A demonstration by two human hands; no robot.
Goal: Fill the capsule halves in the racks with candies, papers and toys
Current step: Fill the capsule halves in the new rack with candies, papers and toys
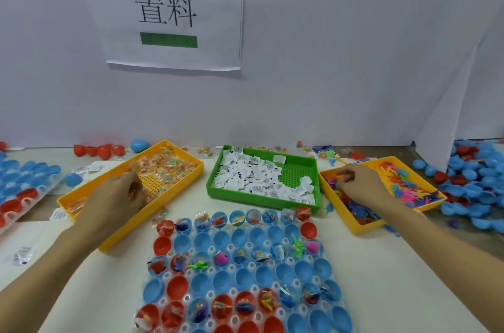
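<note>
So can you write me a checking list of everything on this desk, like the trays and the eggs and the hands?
Surface: pale tabletop.
Job's things: clear plastic rack of blue and red capsule halves, some filled; yellow tray of wrapped candies; green tray of paper slips; yellow tray of small plastic toys.
Clutter: heap of blue capsule halves; second rack.
Grippers: left hand in candies; right hand in toys.
Cables: nothing seen.
Surroundings: white wall with printed sign.
</note>
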